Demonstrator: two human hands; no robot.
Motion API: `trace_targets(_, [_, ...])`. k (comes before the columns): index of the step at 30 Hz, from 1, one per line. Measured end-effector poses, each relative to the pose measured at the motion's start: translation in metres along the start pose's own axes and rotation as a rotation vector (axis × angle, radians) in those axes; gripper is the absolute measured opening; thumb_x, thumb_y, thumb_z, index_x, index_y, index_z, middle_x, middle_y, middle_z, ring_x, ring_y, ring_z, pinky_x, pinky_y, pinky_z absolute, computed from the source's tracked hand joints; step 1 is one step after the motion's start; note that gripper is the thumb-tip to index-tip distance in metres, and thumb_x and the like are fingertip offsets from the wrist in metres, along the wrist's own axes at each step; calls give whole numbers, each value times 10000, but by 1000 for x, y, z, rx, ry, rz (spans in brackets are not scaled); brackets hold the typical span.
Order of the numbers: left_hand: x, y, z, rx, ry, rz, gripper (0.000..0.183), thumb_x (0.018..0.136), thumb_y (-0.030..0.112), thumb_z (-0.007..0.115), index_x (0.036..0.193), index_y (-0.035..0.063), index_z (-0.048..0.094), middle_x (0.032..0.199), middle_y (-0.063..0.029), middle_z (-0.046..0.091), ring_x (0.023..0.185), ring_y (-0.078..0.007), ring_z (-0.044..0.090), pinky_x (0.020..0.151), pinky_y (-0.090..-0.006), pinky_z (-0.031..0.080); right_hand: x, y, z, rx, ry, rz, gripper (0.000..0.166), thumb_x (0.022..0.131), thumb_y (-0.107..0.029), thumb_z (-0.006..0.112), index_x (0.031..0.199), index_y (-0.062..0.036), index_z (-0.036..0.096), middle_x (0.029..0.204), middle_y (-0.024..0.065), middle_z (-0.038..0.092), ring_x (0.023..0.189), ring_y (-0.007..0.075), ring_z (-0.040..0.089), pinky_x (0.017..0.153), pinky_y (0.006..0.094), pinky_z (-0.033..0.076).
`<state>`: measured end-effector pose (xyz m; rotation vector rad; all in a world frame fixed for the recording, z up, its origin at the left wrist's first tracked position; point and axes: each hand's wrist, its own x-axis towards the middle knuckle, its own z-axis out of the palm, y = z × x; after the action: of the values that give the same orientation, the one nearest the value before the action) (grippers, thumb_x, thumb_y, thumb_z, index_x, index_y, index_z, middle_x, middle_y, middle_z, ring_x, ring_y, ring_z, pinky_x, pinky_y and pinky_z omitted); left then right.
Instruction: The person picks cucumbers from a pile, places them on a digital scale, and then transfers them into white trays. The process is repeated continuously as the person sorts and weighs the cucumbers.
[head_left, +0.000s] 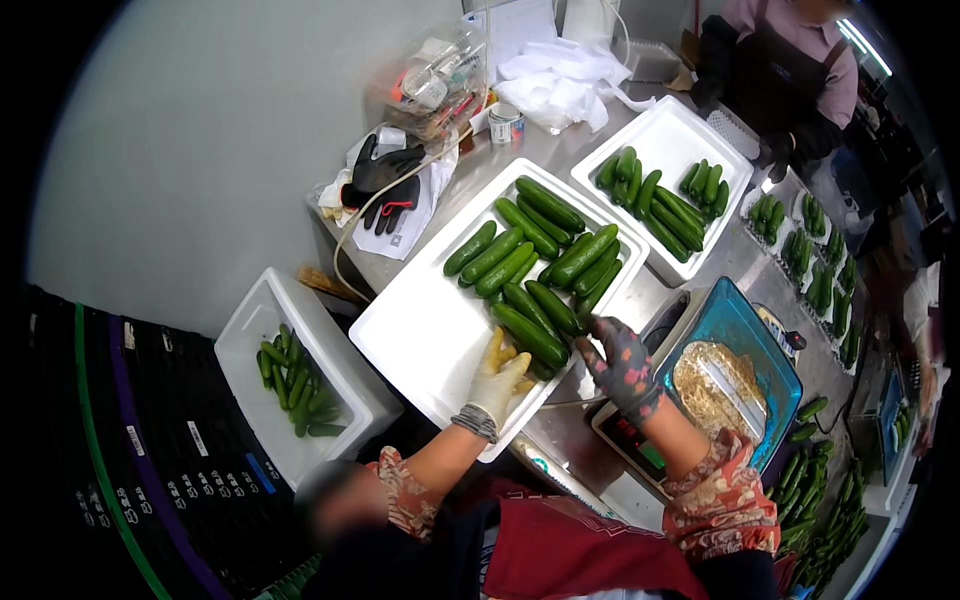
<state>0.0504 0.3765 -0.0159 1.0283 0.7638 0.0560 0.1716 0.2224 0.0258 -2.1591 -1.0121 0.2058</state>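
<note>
In front of me a white foam tray holds several large green cucumbers, mostly gathered toward its right half. My left hand, in a whitish glove with yellow fingers, is inside the tray at the near end of the cucumbers. Its fingers are spread, and I see nothing gripped in them. At the tray's right rim is my right hand, in a dark glove with a red floral pattern. Its fingers are apart and curved toward the end of a cucumber; whether they touch it is unclear.
A scale with a blue pan stands to the right. Another foam tray of cucumbers lies behind, near a co-worker. Packed cucumbers line the steel table's far right. A lower foam box and black crates are left.
</note>
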Motion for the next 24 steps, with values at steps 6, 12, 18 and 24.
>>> trace_targets(6, [9,8,-15,252,31,314,612,901,112,515,1434,121,214,1036,-58,523,846,-111,559,681,-234,469,-18,-28,19,-269,-127,0,547,788,-319,628,1220,-16,481,841,176,600,709,329,591,615,397,472])
trace_targets(12, [23,5,-24,257,-59,310,464,884,39,515,1332,18,397,988,-75,561,806,-104,549,726,-243,480,-22,-3,45,-50,-27,46,575,815,-344,596,1267,-27,433,839,173,592,675,295,594,605,394,486])
trace_targets(18, [43,78,-11,1130,-132,803,489,834,34,519,1311,98,432,1195,-98,536,892,-224,605,774,-287,494,-89,36,25,1430,99,675,458,881,-209,532,1267,-6,393,925,122,588,655,155,571,510,284,477])
trace_targets(24, [86,103,-1,1936,-405,609,523,793,107,576,1291,139,417,1187,-79,529,841,-268,619,709,-356,516,-116,16,15,1449,408,762,407,887,-223,570,1208,5,465,983,78,596,745,140,607,621,231,512])
